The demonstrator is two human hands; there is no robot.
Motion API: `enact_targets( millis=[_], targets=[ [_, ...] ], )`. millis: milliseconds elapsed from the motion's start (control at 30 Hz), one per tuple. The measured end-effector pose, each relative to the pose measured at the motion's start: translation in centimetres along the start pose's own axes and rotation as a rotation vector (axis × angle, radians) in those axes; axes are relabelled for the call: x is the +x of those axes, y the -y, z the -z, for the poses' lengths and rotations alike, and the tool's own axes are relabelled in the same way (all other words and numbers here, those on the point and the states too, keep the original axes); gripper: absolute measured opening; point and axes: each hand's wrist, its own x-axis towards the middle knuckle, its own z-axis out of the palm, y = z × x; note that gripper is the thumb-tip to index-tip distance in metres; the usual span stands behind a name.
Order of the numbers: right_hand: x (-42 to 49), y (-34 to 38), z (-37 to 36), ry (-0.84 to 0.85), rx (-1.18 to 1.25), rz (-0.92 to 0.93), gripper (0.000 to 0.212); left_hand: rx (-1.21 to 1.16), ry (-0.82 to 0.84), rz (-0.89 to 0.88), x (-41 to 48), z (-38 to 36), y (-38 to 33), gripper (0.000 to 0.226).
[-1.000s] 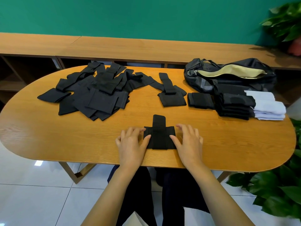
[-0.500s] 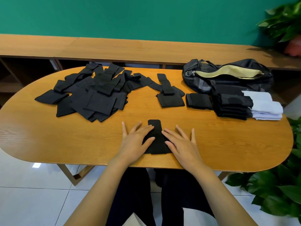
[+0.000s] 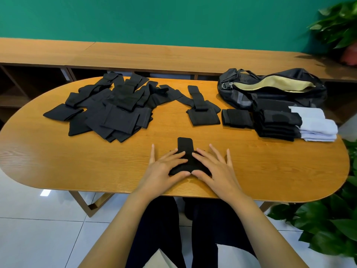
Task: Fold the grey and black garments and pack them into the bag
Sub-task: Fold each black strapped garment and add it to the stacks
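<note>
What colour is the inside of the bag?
Pale yellowish tan: the lining shows through the open top of the black bag, in the head view.

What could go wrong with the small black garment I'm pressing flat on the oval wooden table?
The small black garment may spring open when the left hand and right hand lift. Reaching for the open black bag could topple the stack of folded black pieces.

Unfolded pile (image 3: pixel 108 111) sits far left on the table (image 3: pixel 58 167), folded stack (image 3: pixel 278 122) far right, with the bag (image 3: pixel 270 88) right behind it.
</note>
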Motion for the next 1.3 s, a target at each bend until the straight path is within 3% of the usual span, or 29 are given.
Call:
enact_targets(
  millis=[100, 200, 400, 700, 900, 1033, 1167, 1300],
  targets=[
    [-0.4, 0.1, 0.1, -0.039, -0.002, 0.104, 0.065, -0.046, -0.037, 0.031, 0.0, 0.0, 0.1, 0.057],
    [-0.3, 0.3, 0.0, -0.115, -0.036, 0.155, 0.053, -0.097, -0.065, 0.035, -0.1, -0.1, 0.3, 0.064],
    [0.2, 0.4, -0.1, -0.246, 0.032, 0.121, 0.041, -0.114, -0.156, 0.040, -0.2, -0.1, 0.4, 0.062],
    [0.3, 0.1, 0.0, -0.297, 0.136, 0.056, 0.047, -0.230, -0.288, 0.095, -0.4, -0.2, 0.4, 0.059],
    [0.5, 0.3, 0.2, -0.337, 0.180, -0.002, 0.034, -0.166, -0.296, 0.142, -0.4, 0.1, 0.3, 0.040],
    [0.5, 0.1, 0.4, -0.351, 0.248, -0.087, 0.032, -0.161, -0.313, 0.210, -0.3, 0.3, 0.4, 0.011],
    [0.8, -0.4, 0.1, -0.311, 0.282, -0.196, 0.019, -0.225, -0.360, 0.255, -0.2, 0.2, 0.4, 0.013],
    [0.8, -0.4, 0.0, -0.366, 0.281, -0.222, 0.017, -0.298, -0.376, 0.277, -0.4, 0.2, 0.5, 0.046]
  ],
)
